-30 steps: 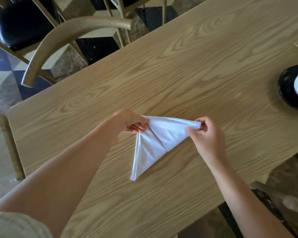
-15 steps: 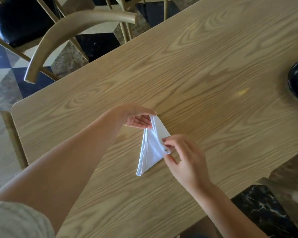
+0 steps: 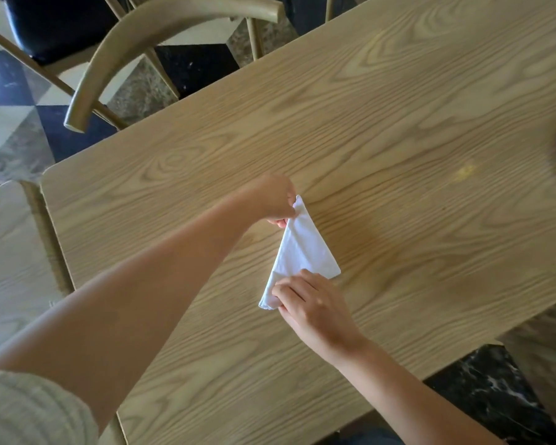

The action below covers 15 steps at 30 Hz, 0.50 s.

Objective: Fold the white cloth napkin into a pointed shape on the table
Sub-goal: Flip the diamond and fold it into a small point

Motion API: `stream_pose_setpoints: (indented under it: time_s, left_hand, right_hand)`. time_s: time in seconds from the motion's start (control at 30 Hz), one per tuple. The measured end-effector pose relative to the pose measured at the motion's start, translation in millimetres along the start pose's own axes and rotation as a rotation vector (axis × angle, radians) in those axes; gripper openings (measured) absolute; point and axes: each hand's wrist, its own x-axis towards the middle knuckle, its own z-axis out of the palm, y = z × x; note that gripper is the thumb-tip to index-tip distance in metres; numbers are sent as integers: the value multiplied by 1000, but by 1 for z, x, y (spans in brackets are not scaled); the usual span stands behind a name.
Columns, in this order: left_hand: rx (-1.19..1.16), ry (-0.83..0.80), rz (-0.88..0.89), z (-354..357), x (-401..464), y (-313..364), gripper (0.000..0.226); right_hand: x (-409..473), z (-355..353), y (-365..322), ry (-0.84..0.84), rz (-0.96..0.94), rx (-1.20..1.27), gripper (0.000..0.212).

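napkin (image 3: pixel 302 252): just one, white, folded to a narrow triangle, lying flat on the wood surface (image 3: pixel 414 155) between both hands
pointing: tip away from the person, long axis tilted a bit
left hand (image 3: pixel 275 200): pinching the far tip
right hand (image 3: pixel 312 305): fingers pressing the wide near end

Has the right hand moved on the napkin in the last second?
Yes. The right hand has moved from the napkin's far right corner to its near end, closer to the table's near edge.

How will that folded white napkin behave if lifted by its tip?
Probably floppy: the white cloth napkin is layered fabric, so lifting from the far tip pinched by the left hand may let folds sag open. Likely light. The right hand pinning its near corner suggests it slides on the smooth table.
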Motion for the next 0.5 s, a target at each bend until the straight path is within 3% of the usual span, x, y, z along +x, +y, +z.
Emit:
stream_pose_setpoints:
  time_s: [0.17, 0.37, 0.5]
  left_hand:
    - [-38, 189, 84, 13, 1, -11, 11]
    - [-313, 356, 141, 41, -13, -25, 14]
    - [-381, 611, 136, 66, -32, -23, 19]
  right_hand:
    - [-2, 5, 3, -68, 2, 21, 2]
    - [-7, -4, 13, -125, 61, 209, 20]
    - [9, -17, 17, -41, 357, 532, 24]
